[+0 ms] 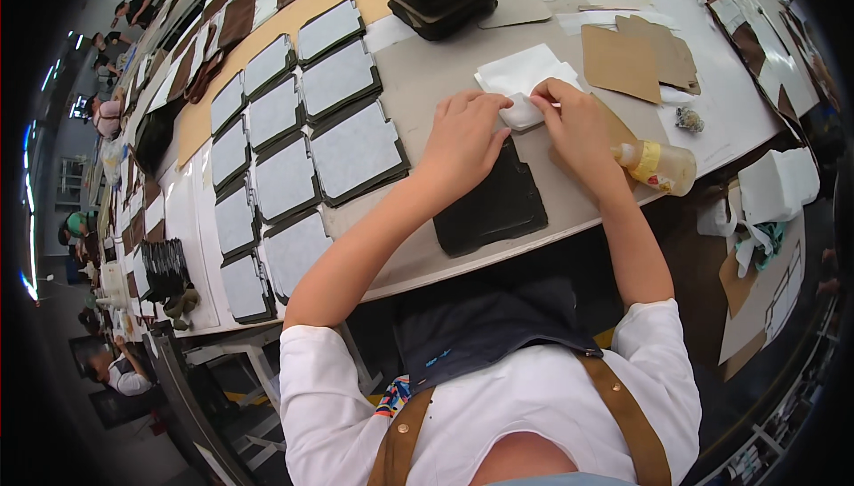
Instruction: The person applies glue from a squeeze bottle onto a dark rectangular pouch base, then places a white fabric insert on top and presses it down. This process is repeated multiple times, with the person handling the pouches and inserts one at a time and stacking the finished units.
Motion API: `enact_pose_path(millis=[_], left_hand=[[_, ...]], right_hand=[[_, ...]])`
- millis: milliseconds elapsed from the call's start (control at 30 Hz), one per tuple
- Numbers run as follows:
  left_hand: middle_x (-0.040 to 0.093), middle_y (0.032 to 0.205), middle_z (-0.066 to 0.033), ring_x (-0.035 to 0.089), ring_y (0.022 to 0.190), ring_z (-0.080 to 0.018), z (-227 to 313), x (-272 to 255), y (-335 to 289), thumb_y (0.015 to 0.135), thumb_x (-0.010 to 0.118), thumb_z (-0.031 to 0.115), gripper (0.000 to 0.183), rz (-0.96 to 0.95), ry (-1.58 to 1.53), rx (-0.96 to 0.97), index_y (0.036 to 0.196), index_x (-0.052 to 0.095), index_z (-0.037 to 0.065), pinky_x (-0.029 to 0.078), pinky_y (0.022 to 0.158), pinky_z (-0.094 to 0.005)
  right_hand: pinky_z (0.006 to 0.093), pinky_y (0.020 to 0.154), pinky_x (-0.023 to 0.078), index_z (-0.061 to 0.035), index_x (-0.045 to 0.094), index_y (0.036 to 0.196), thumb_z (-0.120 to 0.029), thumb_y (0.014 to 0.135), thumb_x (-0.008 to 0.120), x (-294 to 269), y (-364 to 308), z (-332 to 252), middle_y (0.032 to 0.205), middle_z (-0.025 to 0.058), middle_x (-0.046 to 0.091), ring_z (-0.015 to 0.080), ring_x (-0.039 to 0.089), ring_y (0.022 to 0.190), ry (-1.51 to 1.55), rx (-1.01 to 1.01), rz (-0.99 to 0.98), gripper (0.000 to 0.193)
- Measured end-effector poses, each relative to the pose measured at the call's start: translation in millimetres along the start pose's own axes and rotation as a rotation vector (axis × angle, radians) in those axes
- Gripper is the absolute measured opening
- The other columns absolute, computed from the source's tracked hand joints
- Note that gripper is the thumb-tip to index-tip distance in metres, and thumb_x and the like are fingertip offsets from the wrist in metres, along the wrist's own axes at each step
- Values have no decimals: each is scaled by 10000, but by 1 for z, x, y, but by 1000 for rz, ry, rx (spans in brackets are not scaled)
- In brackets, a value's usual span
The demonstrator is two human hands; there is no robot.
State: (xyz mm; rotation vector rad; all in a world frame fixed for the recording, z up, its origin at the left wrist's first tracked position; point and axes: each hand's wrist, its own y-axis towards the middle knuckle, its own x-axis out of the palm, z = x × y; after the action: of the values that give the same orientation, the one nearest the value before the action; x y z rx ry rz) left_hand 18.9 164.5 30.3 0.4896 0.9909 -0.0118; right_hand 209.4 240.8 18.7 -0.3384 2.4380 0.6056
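White paper (pixel 527 66) lies right of the top middle, near edge pointing down; I can't tell its long way. The right hand (pixel 574 121) pinches it. The left hand (pixel 464 135), half curled, touches it; its grip is unclear.

A workshop, factory-like: at ten o'clock the counter (pixel 414 86) bears rows of matching panels (pixel 356 161), at twelve a dark stack (pixel 442 8); several people (pixel 108 119) show between nine and ten, and strip lights (pixel 33 237) glow at nine
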Motion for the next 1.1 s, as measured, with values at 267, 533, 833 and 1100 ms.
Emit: enact_pose_path(millis=[267,533,833,1100], left_hand=[[638,1139,-102,520,1182,-329,-10,18,18,914,663,91,367,67,132,10,1280,637,102,369,1036,-465],[663,1156,-52,537,1139,-317,-15,24,20,917,634,57,288,32,206,47,1195,692,107,343,1055,-470],[649,1218,-72,545,1153,-287,-5,17,26,948,667,174,252,10,177,-11,1185,711,102,371,1043,-459],[582,1387,-114,619,1164,-197,59,-44,-16,1068,536,401,567,-128,-1401,-611,1470,453,10,505,988,-361]], right_hand=[[422,757,527,-9,648,996,-166,950,663,0,0,-10,899,163,700,345,677,810,41,20,30,163],[304,686,520,-23,651,1044,-201,947,710,-19,17,13,911,82,696,140,667,827,336,184,253,211],[253,868,515,20,629,1047,-106,979,683,-114,2,-17,1071,78,695,103,642,959,631,-69,941,153],[448,915,497,-48,656,953,-60,786,754,-30,-56,-81,1217,131,648,316,629,1051,-101,-670,207,194]])
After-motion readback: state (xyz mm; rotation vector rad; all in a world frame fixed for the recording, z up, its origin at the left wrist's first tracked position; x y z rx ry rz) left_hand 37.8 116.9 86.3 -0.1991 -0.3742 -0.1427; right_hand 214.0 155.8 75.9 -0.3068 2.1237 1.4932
